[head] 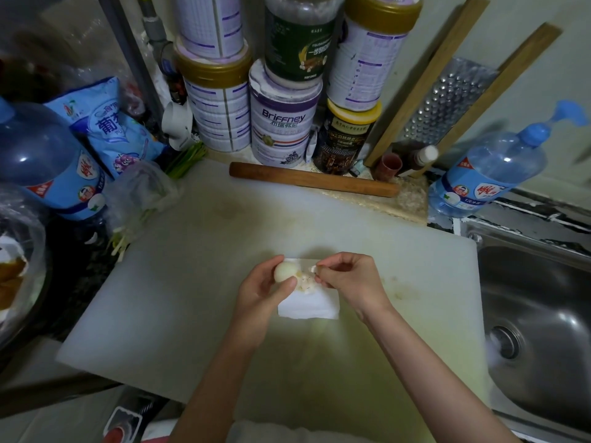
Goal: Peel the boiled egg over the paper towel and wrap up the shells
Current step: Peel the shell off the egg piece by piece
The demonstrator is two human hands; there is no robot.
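One boiled egg (282,272) sat in the left hand (260,294), whose fingers curled round it, just above the one folded paper towel (310,307) on the white cutting board (192,266). The right hand (350,276), just beside the egg, pinched a single shell fragment (312,269) between thumb and fingertips. A small heap of shell bits (305,283) lay on the towel between both hands, too fine to count.
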